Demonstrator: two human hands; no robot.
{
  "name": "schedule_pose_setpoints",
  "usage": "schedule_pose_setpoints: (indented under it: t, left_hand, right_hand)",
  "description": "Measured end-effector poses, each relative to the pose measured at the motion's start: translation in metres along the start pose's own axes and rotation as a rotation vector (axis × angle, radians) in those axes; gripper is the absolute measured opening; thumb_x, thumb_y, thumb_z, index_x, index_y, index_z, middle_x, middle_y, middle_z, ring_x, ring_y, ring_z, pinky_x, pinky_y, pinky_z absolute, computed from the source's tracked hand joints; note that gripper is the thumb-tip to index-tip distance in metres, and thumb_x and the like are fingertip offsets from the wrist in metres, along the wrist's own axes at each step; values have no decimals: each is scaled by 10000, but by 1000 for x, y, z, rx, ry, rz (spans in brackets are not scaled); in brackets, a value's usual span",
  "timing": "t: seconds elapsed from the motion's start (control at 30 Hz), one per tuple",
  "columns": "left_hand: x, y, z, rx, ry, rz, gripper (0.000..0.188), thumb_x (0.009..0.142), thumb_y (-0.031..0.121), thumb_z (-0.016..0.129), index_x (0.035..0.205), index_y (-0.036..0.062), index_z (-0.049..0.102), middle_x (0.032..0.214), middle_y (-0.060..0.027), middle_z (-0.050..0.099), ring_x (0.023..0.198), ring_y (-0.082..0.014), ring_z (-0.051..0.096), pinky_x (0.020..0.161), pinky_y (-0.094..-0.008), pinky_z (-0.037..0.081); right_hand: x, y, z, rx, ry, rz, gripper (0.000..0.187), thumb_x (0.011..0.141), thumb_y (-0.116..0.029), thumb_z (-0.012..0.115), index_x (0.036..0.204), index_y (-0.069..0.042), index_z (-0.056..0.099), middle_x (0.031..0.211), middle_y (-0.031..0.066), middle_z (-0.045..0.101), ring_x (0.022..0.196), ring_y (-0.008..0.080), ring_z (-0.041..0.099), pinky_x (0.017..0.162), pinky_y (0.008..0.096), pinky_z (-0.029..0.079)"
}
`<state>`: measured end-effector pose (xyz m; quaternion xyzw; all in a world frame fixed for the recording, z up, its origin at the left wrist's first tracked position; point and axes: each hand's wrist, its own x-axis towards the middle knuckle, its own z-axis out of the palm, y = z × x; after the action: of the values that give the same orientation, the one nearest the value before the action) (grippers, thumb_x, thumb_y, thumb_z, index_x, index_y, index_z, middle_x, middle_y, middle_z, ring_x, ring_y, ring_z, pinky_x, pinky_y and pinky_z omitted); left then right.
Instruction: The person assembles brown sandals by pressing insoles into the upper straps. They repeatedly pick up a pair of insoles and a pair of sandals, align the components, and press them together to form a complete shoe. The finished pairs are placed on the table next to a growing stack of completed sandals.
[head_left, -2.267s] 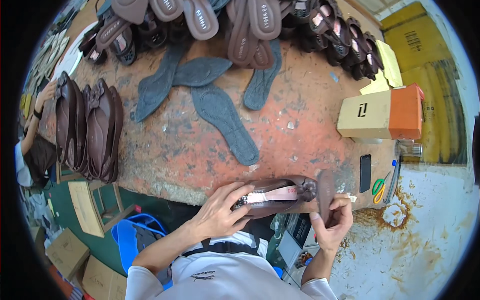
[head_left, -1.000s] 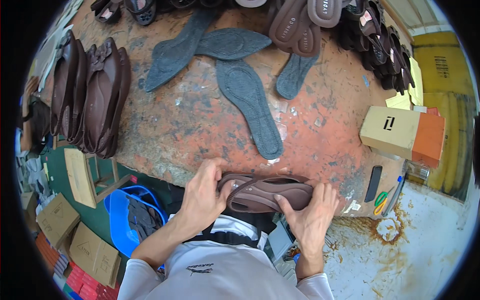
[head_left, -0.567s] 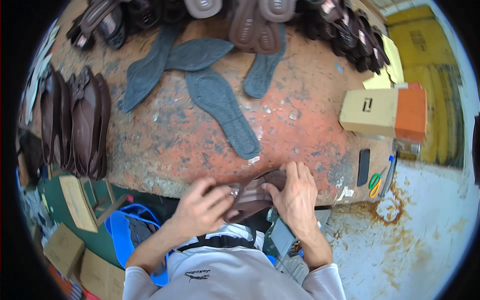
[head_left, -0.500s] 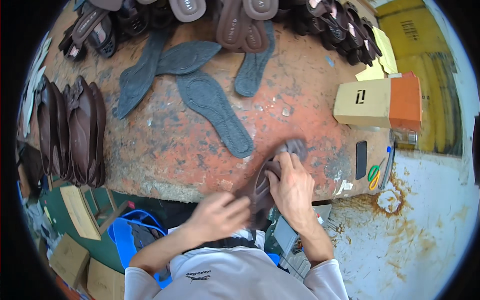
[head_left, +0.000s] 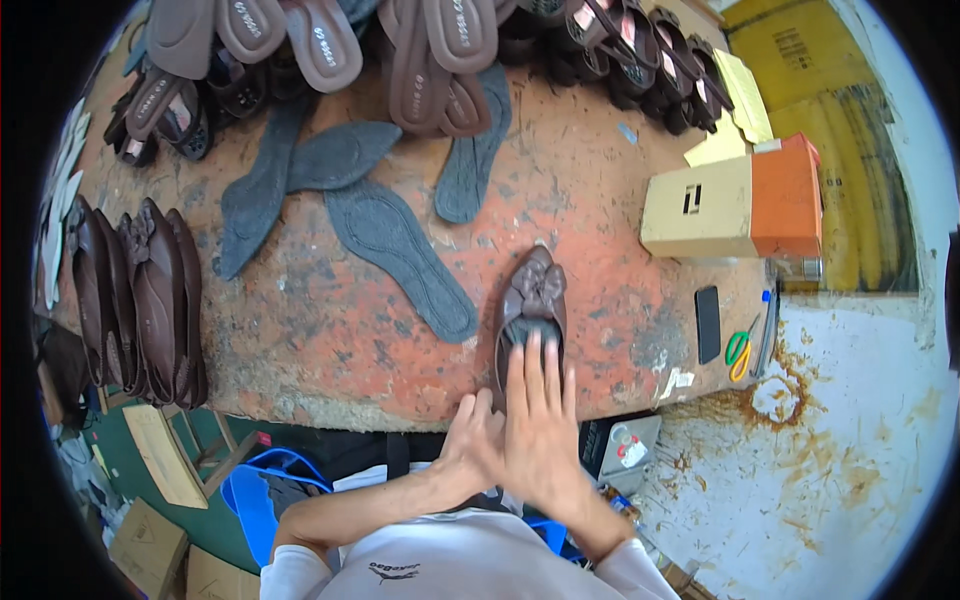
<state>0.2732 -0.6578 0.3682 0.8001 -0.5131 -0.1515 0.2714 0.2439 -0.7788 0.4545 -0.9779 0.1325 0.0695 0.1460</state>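
A brown flat shoe [head_left: 535, 290] with a bow lies sole down near the table's front edge, its toe pointing away from me. My right hand [head_left: 541, 430] is open, its fingers stretched out flat and reaching into the shoe over the dark grey lining [head_left: 527, 328]. Beside it, my left hand [head_left: 472, 440] is closed at the shoe's heel end, which the hands mostly hide. Several grey insoles [head_left: 405, 265] lie farther off on the table, the nearest one just left of the shoe.
Brown shoes [head_left: 160, 310] stand in a row at the left. Brown insoles [head_left: 330, 50] and more shoes [head_left: 630, 60] are piled along the back. To the right are a cream and orange box [head_left: 700, 210], a phone [head_left: 707, 325] and scissors [head_left: 738, 355]. A blue container [head_left: 250, 505] sits below the table.
The shoe has turned from tilted in my hands to sole down on the table. My right hand has moved from its front part into its opening; my left has come to the heel.
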Motion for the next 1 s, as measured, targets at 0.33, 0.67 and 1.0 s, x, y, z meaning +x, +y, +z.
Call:
schedule_pose_setpoints:
  t: [0.33,0.67,1.0]
  left_hand:
    - [10,5,-15,-69,-121,-52,348,836,343,794,1012,42,803,895,-163,744,1019,-381,614,747,-568,442]
    - [15,4,-12,-82,-99,-3,419,936,411,749,1152,53,780,1065,-180,736,999,-420,591,854,-536,451]
    - [11,5,-13,17,3,19,384,871,442,790,926,63,816,953,-147,705,997,-338,602,832,-467,442]
  right_hand:
    - [27,18,1,32,4,-67,1096,971,-684,643,1538,218,387,1638,421,365,1567,559,327,1310,675,171]
    - [45,10,4,-267,167,-35,915,980,-715,631,1233,164,606,1205,360,643,1284,511,580,1272,708,212]
    - [82,18,-3,-80,-171,160,934,1039,-640,587,1356,237,545,1449,449,547,1494,540,440,1313,664,178]
